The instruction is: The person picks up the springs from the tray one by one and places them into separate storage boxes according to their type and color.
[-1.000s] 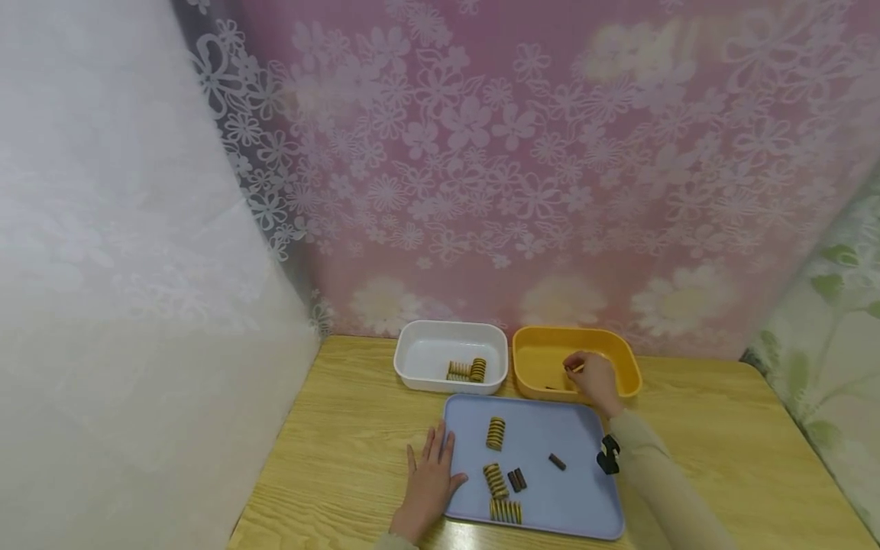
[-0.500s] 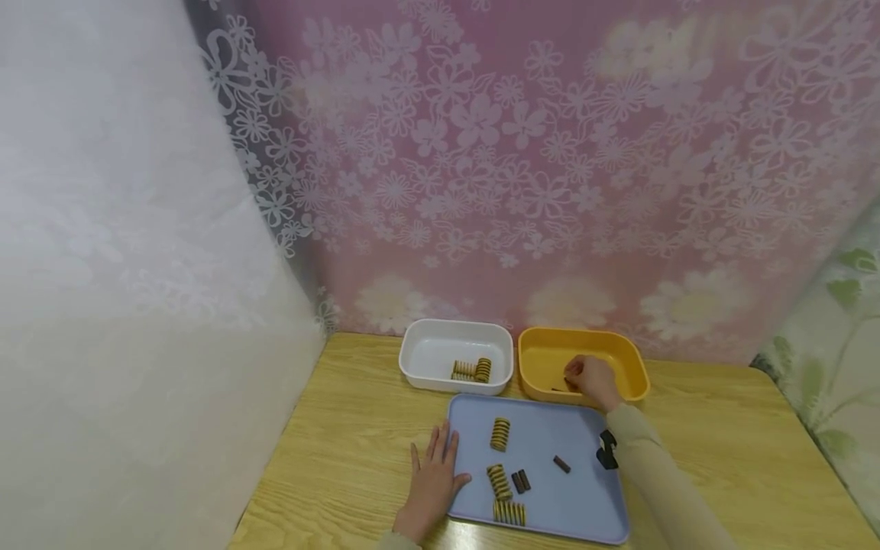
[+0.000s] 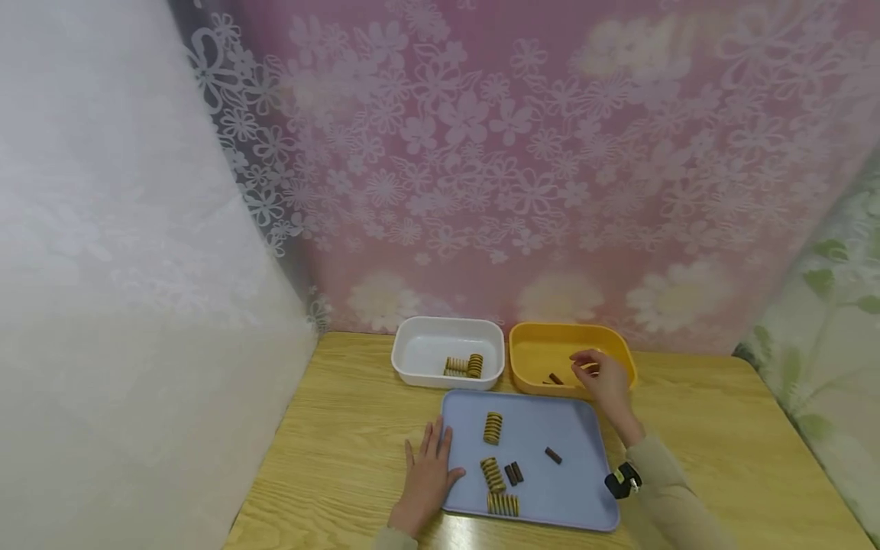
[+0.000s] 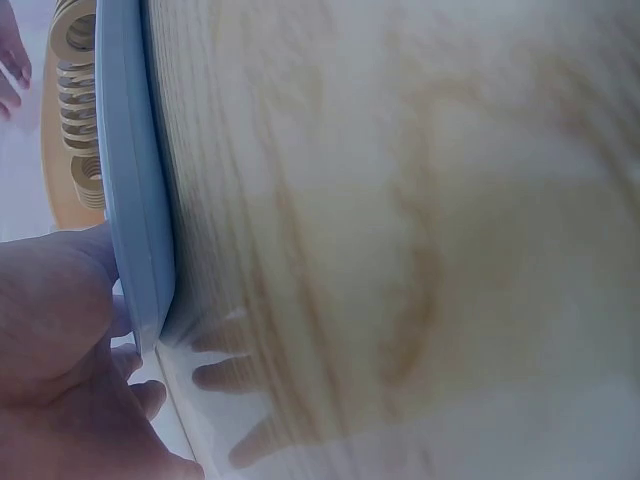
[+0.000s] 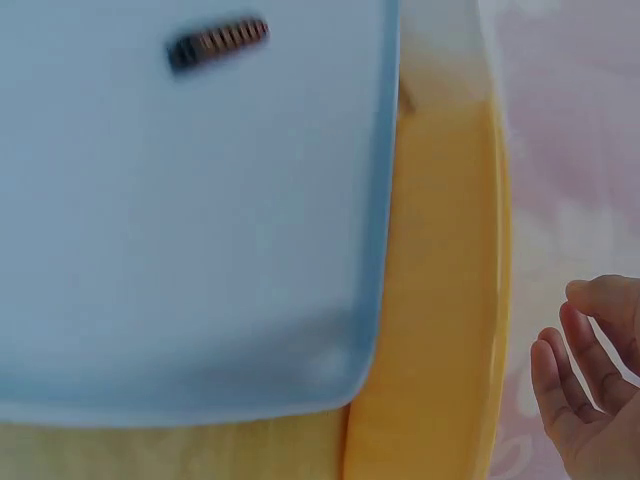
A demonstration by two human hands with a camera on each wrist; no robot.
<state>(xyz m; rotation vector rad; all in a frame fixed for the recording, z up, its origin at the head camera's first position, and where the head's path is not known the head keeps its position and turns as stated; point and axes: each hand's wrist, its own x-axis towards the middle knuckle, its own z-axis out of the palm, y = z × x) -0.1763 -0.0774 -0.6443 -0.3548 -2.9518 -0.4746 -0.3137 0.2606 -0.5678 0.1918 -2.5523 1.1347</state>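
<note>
My right hand (image 3: 608, 383) hovers over the right part of the yellow bin (image 3: 571, 334), fingers relaxed and apart with nothing between them; the right wrist view also shows this bare hand (image 5: 600, 400). Small brown springs (image 3: 556, 379) lie in that bin, left of the fingers. My left hand (image 3: 424, 483) rests flat at the left edge of the blue tray (image 3: 550, 500), thumb over the rim. On the tray lie three yellow coil springs (image 3: 493, 428) and three small brown springs (image 3: 553, 455), one of them (image 5: 218, 42) close in the right wrist view.
A white bin (image 3: 419, 374) with several yellow springs (image 3: 475, 365) stands behind the tray, left of the yellow bin. Both bins sit near the back edge of the wooden table (image 3: 344, 428), against a flowered pink curtain (image 3: 454, 191). A white sheet hangs at left.
My right hand has let go of a small brown spring, which now lies in the yellow bin, and has drawn back to the right, fingers spreading. The left hand stays at the tray.
</note>
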